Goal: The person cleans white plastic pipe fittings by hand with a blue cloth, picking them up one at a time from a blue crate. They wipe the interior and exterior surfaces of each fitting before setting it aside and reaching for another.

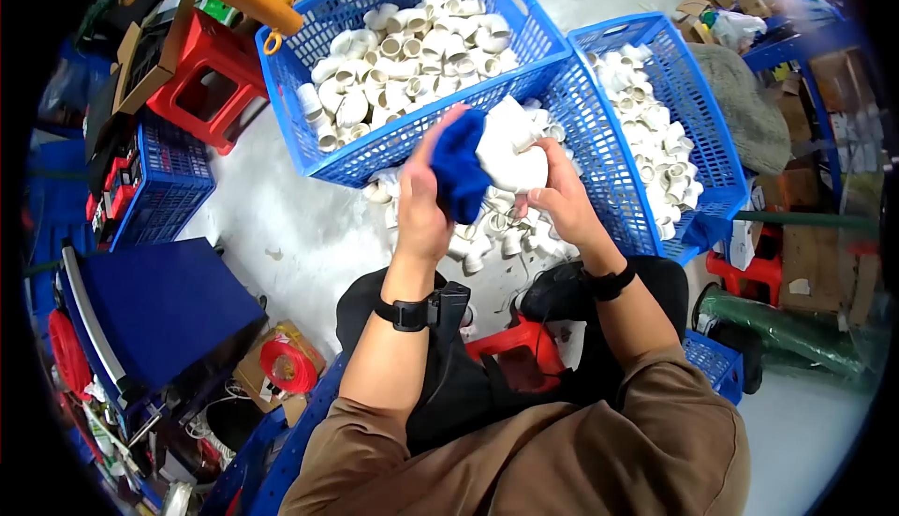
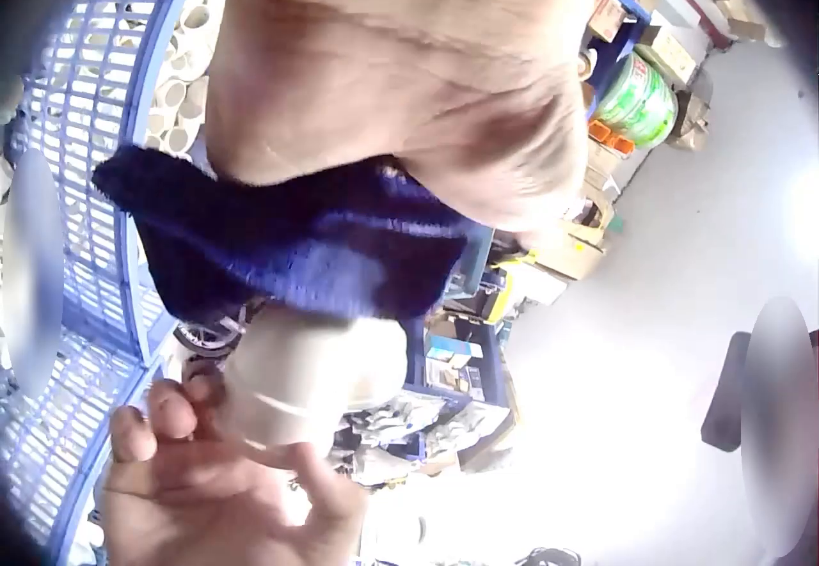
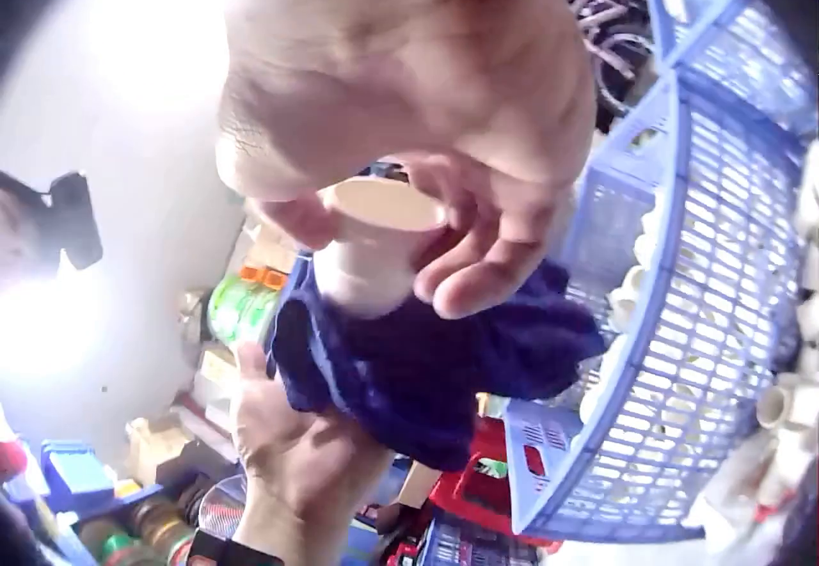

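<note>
A white pipe fitting is held up over the baskets and the floor pile. My right hand grips its near right side, fingers curled round its open end in the right wrist view. Against its other side lies a dark blue cloth, carried on my left hand, whose fingers look extended behind the cloth. In the left wrist view the cloth hangs between the left palm and the fitting; the left fingertips are hidden there.
Two blue baskets hold many white fittings, with more fittings loose on the floor before them. A red stool stands at the left, near a blue box. Another red stool is between the legs.
</note>
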`<action>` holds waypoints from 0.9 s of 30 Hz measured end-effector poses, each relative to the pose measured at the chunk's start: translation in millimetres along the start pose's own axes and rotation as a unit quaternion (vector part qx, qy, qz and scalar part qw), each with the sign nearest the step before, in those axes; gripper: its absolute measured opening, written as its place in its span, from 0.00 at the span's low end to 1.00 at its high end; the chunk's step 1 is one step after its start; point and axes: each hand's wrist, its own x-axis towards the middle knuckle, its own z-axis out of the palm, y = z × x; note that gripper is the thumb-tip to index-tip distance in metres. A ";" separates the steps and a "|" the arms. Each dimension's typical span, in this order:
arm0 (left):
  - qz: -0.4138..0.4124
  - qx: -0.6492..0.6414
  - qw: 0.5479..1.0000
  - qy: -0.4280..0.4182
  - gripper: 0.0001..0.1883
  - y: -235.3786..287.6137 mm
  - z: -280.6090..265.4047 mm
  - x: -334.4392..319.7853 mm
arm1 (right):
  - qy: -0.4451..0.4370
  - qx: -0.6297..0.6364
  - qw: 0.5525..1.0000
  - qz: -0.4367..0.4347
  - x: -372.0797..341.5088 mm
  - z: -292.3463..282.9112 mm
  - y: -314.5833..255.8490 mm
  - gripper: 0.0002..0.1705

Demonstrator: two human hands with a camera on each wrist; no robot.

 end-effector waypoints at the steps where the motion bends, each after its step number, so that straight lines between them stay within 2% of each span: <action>1: -0.002 0.011 0.999 -0.041 0.43 -3.9 9.4 -1.0 | 0.012 -0.067 0.998 0.012 -7.7 3.6 -17.9 0.27; 2: -0.034 -0.075 0.995 -0.055 0.38 -7.6 18.6 -2.4 | 0.097 -0.239 0.961 -0.104 -14.1 9.1 -17.6 0.25; 3: -0.032 -0.036 0.997 -0.057 0.38 -8.1 29.9 -5.1 | 0.132 -0.227 0.962 -0.076 -16.9 11.3 -22.6 0.28; 4: -0.030 0.005 0.998 -0.057 0.38 -7.5 39.0 -8.0 | 0.158 -0.252 0.950 -0.099 -20.9 15.1 -28.0 0.29; 5: 0.014 0.069 0.995 -0.075 0.35 -15.7 34.6 -9.2 | 0.186 -0.276 0.935 -0.120 -24.7 19.6 -34.1 0.32; 6: 0.036 0.128 0.990 -0.038 0.42 -20.0 37.7 -9.8 | 0.188 -0.279 0.934 -0.121 -29.0 25.7 -37.2 0.32; 8: 0.016 0.095 0.994 0.045 0.46 -29.7 46.9 -14.7 | 0.204 -0.408 0.887 -0.068 -38.5 36.9 -40.8 0.25; 9: -0.003 0.106 0.991 0.075 0.45 -34.6 46.6 -15.1 | 0.203 -0.433 0.876 -0.064 -42.2 44.2 -45.0 0.22; 10: -0.011 0.097 0.990 0.101 0.35 -38.3 51.9 -20.8 | 0.189 -0.462 0.859 -0.112 -44.0 44.4 -41.7 0.22; 11: -0.019 0.105 0.988 0.109 0.31 -44.4 47.5 -22.7 | 0.178 -0.489 0.848 -0.101 -47.1 43.9 -43.2 0.22; 13: -0.058 0.098 0.986 0.124 0.29 -42.4 49.1 -28.1 | 0.167 -0.517 0.835 -0.089 -52.0 42.5 -48.2 0.22; 15: -0.186 -0.068 0.966 0.167 0.33 -37.0 57.9 -34.5 | 0.074 -0.599 0.792 -0.086 -57.5 38.6 -57.2 0.22; 16: -0.239 -0.140 0.946 0.171 0.34 -28.6 59.7 -34.3 | 0.075 -0.600 0.792 -0.084 -61.3 36.6 -59.8 0.22; 17: -0.295 -0.201 0.926 0.127 0.32 -29.9 46.1 -32.2 | 0.044 -0.618 0.779 -0.091 -65.3 34.1 -62.1 0.23; 18: -0.286 -0.215 0.928 0.105 0.29 -32.0 41.7 -30.7 | 0.013 -0.636 0.765 -0.096 -69.2 32.7 -63.8 0.23; 19: -0.290 -0.236 0.922 0.100 0.28 -36.9 36.3 -30.6 | -0.001 -0.614 0.785 -0.074 -73.5 32.9 -64.6 0.23; 20: -0.291 -0.257 0.917 0.093 0.26 -41.1 32.5 -31.3 | -0.002 -0.616 0.784 -0.073 -77.0 31.7 -61.9 0.23; 21: -0.191 -0.159 0.956 0.155 0.25 -41.5 45.5 -34.9 | 0.014 -0.577 0.814 -0.059 -79.8 29.5 -54.9 0.22; 22: -0.087 -0.055 0.971 0.215 0.23 -43.3 61.6 -40.3 | 0.029 -0.536 0.843 -0.044 -82.5 28.8 -47.1 0.21; 23: 0.001 0.138 0.967 0.214 0.21 -51.9 60.6 -45.6 | 0.066 -0.505 0.860 -0.026 -83.7 30.9 -39.7 0.19; 24: 0.071 0.283 0.941 0.173 0.23 -48.2 68.0 -50.1 | 0.094 -0.501 0.859 0.054 -80.9 40.6 -49.5 0.18; 25: 0.125 0.367 0.907 0.164 0.25 -54.4 64.8 -48.3 | 0.083 -0.566 0.818 -0.062 -75.9 26.0 -29.0 0.18; 26: 0.176 0.447 0.863 0.154 0.26 -60.9 60.7 -47.8 | 0.072 -0.593 0.793 -0.119 -74.5 22.0 -23.2 0.18; 27: 0.196 0.459 0.854 0.147 0.28 -61.9 59.8 -46.2 | 0.066 -0.619 0.762 -0.176 -73.1 18.0 -17.4 0.18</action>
